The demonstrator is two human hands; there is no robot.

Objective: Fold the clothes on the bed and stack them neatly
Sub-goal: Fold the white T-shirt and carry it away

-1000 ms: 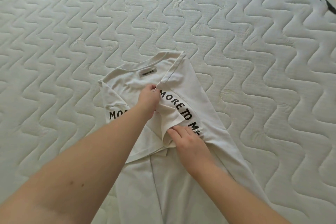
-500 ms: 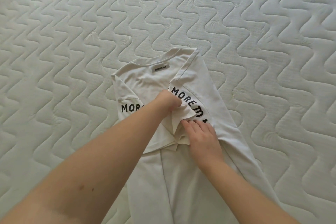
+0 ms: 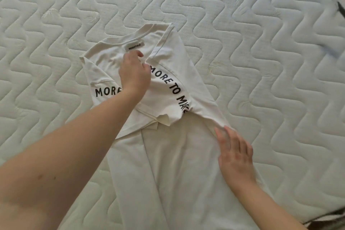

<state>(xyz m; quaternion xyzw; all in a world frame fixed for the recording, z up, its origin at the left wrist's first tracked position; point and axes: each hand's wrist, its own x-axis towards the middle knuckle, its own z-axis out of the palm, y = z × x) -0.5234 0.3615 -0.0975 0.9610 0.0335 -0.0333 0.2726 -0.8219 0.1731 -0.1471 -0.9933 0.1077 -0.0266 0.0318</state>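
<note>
1. Nearest, the body of a white T-shirt lies flat on the quilted mattress, running from the near edge toward the middle of the bed.
2. The right hand rests palm down on the shirt's right side, fingers straight and close together, fingertips at the folded right edge.
3. Farther in, both sleeves are folded over the chest; black lettering reads "MORE TO MAK" on the right fold and "MORE" on the left.
4. The left hand lies on the shirt between the sleeve folds, fingers curled; whether they pinch the cloth cannot be told.
5. Just beyond it, a neck label sits under the collar at the shirt's far end.
</note>
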